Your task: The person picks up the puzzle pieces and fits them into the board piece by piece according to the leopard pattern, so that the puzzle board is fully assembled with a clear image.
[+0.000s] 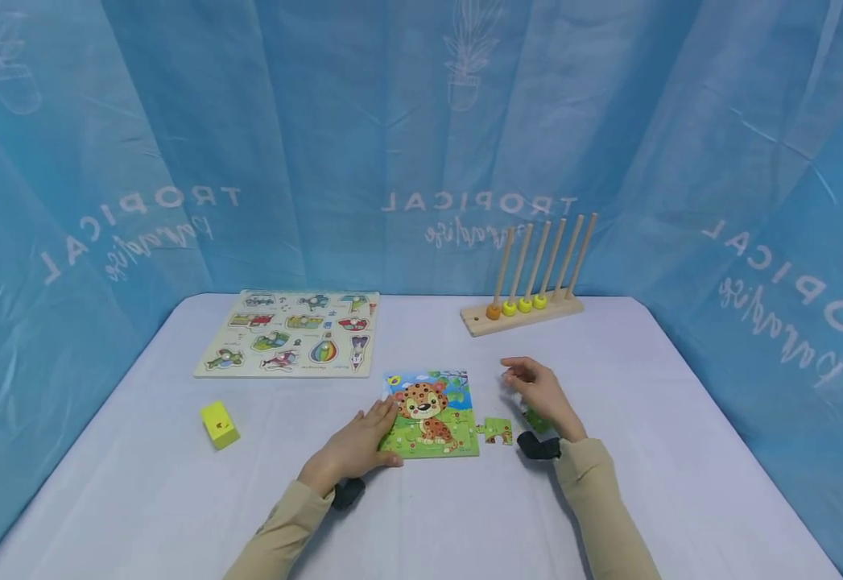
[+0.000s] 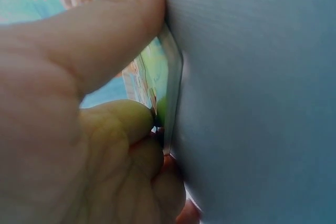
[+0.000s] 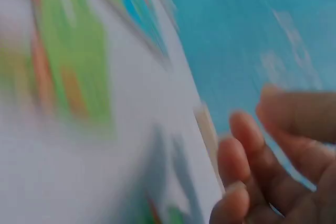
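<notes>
A leopard jigsaw puzzle (image 1: 428, 419) lies flat in its square board at the middle of the table. My left hand (image 1: 356, 441) rests along the board's left side, fingers at the edge and thumb by the lower left corner. In the left wrist view, the thumb and fingers touch the board's rim (image 2: 175, 72). My right hand (image 1: 540, 395) hovers right of the board, its fingers loosely bent with nothing seen between them. A loose puzzle piece (image 1: 498, 431) lies beside the board, and another green piece (image 1: 535, 420) is partly hidden under the right hand.
A wooden peg board (image 1: 291, 334) with vehicle pictures lies at the back left. At the back right stands a wooden rack of upright rods (image 1: 522, 314) with orange and yellow beads. A yellow block (image 1: 220, 424) is at the left. Blue curtains (image 1: 421, 145) surround the table.
</notes>
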Motion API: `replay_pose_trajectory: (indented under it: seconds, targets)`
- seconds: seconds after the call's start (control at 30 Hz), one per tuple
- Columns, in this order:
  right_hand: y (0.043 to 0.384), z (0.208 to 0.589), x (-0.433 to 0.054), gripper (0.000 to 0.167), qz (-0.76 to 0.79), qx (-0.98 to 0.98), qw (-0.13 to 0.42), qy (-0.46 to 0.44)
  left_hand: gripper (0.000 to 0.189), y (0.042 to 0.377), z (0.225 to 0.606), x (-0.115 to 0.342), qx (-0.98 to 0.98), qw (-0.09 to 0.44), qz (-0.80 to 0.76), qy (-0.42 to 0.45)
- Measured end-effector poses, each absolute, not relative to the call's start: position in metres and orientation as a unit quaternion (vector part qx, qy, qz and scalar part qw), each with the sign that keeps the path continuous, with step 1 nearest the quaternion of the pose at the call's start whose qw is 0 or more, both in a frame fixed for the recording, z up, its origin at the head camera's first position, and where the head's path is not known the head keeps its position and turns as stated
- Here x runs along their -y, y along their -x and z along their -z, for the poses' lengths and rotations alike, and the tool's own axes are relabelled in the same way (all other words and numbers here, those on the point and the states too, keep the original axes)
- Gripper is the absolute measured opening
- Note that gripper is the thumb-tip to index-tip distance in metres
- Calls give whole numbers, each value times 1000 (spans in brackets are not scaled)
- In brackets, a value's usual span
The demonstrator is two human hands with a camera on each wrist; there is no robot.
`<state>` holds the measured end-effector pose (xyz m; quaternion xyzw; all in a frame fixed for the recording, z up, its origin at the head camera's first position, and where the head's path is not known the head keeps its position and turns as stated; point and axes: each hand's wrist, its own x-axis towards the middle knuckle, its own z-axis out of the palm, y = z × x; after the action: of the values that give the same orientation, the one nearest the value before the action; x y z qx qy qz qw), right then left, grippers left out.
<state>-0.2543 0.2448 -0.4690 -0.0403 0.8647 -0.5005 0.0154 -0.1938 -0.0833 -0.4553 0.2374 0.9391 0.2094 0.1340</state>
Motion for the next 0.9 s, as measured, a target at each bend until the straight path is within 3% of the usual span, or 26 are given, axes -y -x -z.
replay_pose_trajectory:
  seconds: [0.17, 0.33, 0.47, 0.77, 0.9]
  targets:
    - [239, 476, -310, 55, 517, -845, 71, 115, 86, 195, 459, 83, -940, 137, -206, -236]
    - [229, 476, -328, 73, 458, -856, 117, 209, 86, 196, 462, 85, -940, 131, -207, -238]
    - [235, 469, -312, 68, 376, -902, 94, 192, 85, 196, 460, 84, -939, 131, -208, -241]
    - [263, 464, -272, 56, 357, -929, 93, 24, 86, 193, 461, 85, -939, 132, -212, -237]
    - [264, 463, -268, 38, 395, -917, 57, -17, 85, 194, 460, 84, -940, 130, -204, -239]
